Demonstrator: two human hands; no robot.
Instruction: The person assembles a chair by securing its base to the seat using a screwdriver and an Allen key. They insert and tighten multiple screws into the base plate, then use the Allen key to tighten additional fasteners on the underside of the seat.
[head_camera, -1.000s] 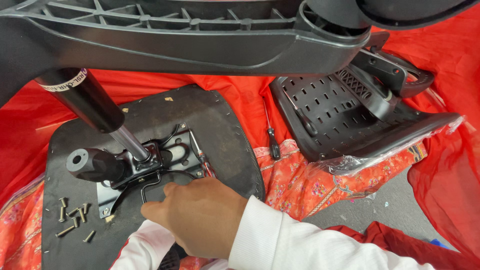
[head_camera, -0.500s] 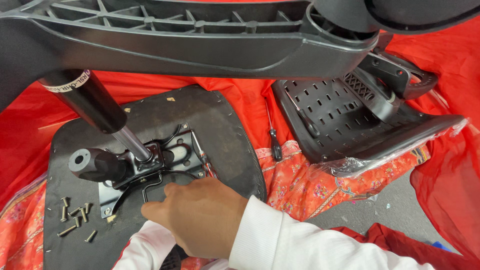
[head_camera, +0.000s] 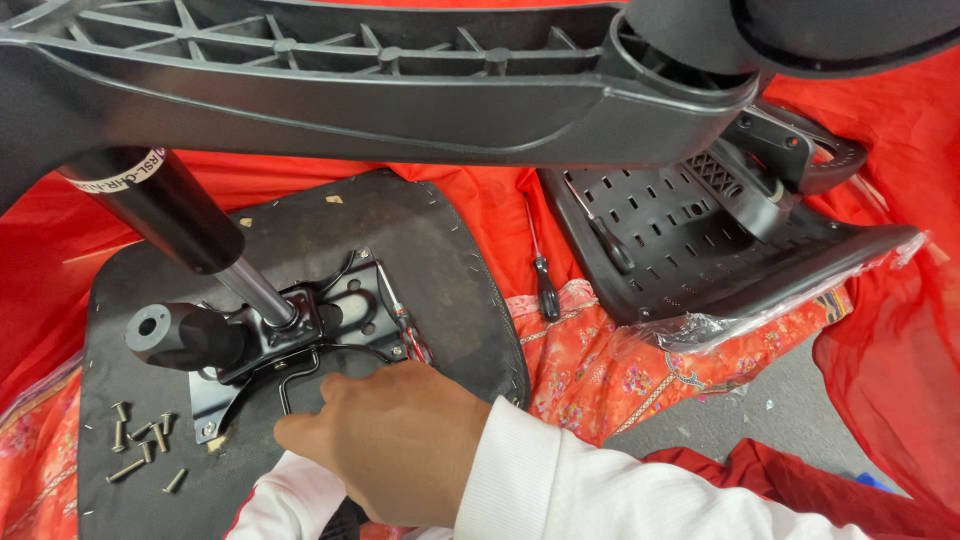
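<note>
Hands (head_camera: 390, 450) on seat underside (head_camera: 440, 260) — bolts (head_camera: 140, 450) nearby.

The chair base arm (head_camera: 400, 95) across twelve o'clock is moulded plastic, dark grey, smooth with a dull sheen. The gas lift cylinder (head_camera: 165, 210) at ten o'clock is glossy black, its piston rod (head_camera: 250, 290) bright polished metal. The seat underside (head_camera: 430, 260) at centre is matt black cloth, slightly fuzzy, stapled at the rim. The mechanism plate (head_camera: 350, 310) is painted black metal, semi-gloss. The screws (head_camera: 140, 445) at eight o'clock are dull steel. The backrest (head_camera: 700, 240) at two o'clock is perforated matt black plastic, over crinkled clear film. The red cloth (head_camera: 880, 350) is thin, faintly shiny.
</note>
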